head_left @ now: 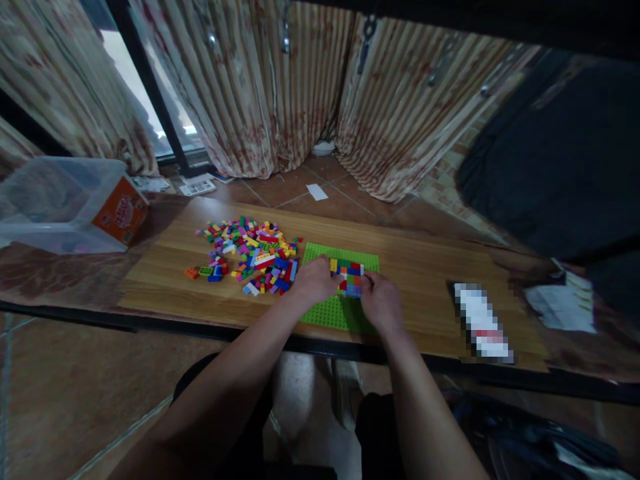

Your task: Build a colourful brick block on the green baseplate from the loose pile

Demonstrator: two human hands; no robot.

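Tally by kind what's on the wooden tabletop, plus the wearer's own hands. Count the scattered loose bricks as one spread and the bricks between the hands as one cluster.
Left hand and right hand: 2
Green baseplate: 1
Brick cluster: 1
Spread of loose bricks: 1
Pixelated object: 1
Total: 6
Individual bricks are too small and overlapped to count.

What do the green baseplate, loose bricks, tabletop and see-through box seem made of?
Green baseplate: likely molded plastic, studded, evenly colored.
Loose bricks: likely hard plastic, given their solid bright colors and blocky shapes; gloss is unclear.
Tabletop: wood or wood-look laminate, faintly sheeny; the brown grain leaves both open.
See-through box: probably smooth plastic, judging by its translucent walls.
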